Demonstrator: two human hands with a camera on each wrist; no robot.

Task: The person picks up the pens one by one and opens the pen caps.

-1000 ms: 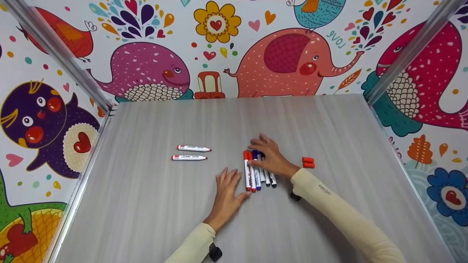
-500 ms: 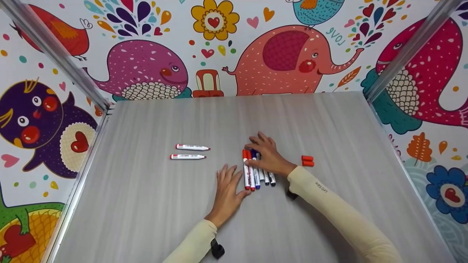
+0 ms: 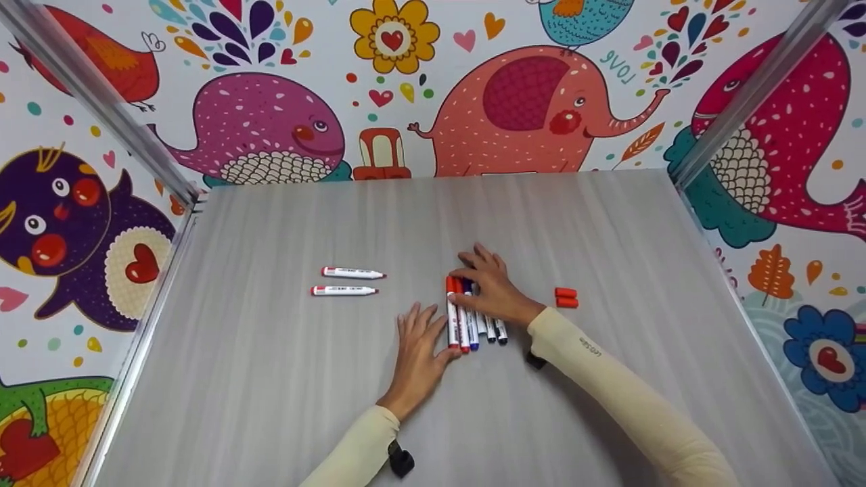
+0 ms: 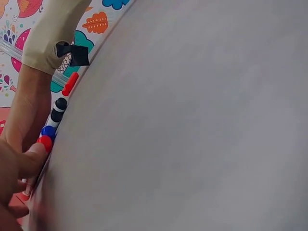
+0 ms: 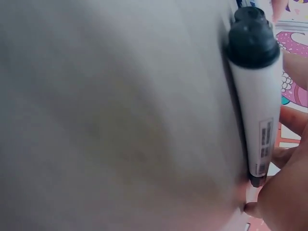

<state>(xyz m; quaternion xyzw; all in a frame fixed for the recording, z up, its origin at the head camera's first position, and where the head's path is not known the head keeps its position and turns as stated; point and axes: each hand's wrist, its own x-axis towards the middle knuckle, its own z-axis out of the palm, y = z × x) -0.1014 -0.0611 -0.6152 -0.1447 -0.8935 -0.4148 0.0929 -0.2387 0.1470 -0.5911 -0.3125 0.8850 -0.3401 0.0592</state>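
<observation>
Several white whiteboard markers lie side by side near the table's middle: red markers (image 3: 452,328) on the left, a blue marker (image 3: 473,331), then black markers (image 3: 501,331) on the right. My right hand (image 3: 497,291) arches over their far ends, hiding part of the row, with fingers relaxed and the thumb at the leftmost red marker. In the right wrist view a black-ended marker (image 5: 257,106) lies beside the fingers. My left hand (image 3: 416,358) rests on the table left of the row. Its fingers point away, and its thumb (image 4: 33,159) touches the near end of a red marker.
Two uncapped red markers (image 3: 344,291) lie parallel to the left, tips pointing right. Two loose red caps (image 3: 567,302) sit together right of the row. A wall printed with cartoon animals (image 3: 528,122) borders the grey table (image 3: 270,379) at the back and sides.
The head view has shifted slightly. My left hand's thumb is a little closer against the near ends of the red markers; the right hand stays over the row.
</observation>
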